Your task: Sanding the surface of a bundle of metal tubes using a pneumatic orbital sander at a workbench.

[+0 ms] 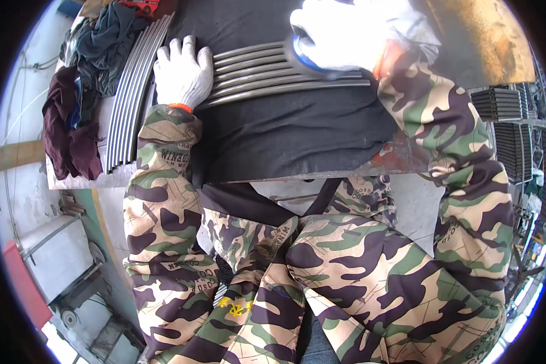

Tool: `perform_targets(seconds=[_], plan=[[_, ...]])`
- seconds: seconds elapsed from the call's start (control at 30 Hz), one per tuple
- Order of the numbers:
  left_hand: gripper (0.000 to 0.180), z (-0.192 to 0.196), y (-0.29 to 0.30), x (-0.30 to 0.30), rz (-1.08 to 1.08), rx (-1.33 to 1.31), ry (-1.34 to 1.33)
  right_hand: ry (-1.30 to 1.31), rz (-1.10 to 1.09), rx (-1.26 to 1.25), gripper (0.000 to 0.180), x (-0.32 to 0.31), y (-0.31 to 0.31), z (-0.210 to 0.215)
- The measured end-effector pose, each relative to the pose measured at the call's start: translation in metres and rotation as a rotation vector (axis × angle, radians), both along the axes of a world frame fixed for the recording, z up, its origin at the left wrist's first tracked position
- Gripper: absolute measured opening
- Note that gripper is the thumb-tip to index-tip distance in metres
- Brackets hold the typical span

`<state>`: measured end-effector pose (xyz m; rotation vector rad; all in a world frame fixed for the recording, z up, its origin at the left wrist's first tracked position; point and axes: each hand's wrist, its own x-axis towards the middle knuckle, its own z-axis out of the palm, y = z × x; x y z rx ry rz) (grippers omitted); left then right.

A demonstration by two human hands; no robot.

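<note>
Several grey metal rods (249, 76) lie side by side on a black cloth (285, 136) over the table. My left hand (184, 71), in a white knit glove, rests flat across their left ends with its fingers spread. Over the right part of the same rods is my right hand (340, 36), also white-gloved, blurred and overexposed. A bunched white cloth (421, 36) shows at that hand, which appears closed on it; the fingers cannot be made out. A blue edge shows under the hand.
A second row of metal rods (133, 91) lies lengthwise left of my left hand. Beyond it are heaped dark rags (112, 36) and a maroon cloth (70, 127). Brown board (485, 36) covers the far right. Stacked dark metal pieces (509, 139) stand right of the table.
</note>
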<state>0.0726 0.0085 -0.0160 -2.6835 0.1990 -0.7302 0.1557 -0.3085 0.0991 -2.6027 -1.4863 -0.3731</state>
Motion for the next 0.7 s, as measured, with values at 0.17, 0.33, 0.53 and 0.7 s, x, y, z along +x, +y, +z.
perform_targets(seconds=[0.17, 0.33, 0.53, 0.7], plan=[[0.030, 0.000, -0.003, 0.004, 0.037, -0.072, -0.026, -0.242, 0.017, 0.130, 0.021, 0.036, 0.010, -0.026], [0.030, 0.004, -0.008, 0.001, 0.025, -0.055, -0.022, -0.020, 0.024, 0.037, 0.019, 0.011, 0.023, -0.002], [0.027, 0.004, -0.005, 0.003, 0.000, -0.052, 0.004, 0.017, 0.009, -0.013, 0.022, 0.008, 0.047, 0.001], [0.027, 0.004, -0.006, 0.006, -0.003, -0.078, -0.009, -0.057, 0.021, 0.073, 0.022, 0.022, 0.062, -0.002]])
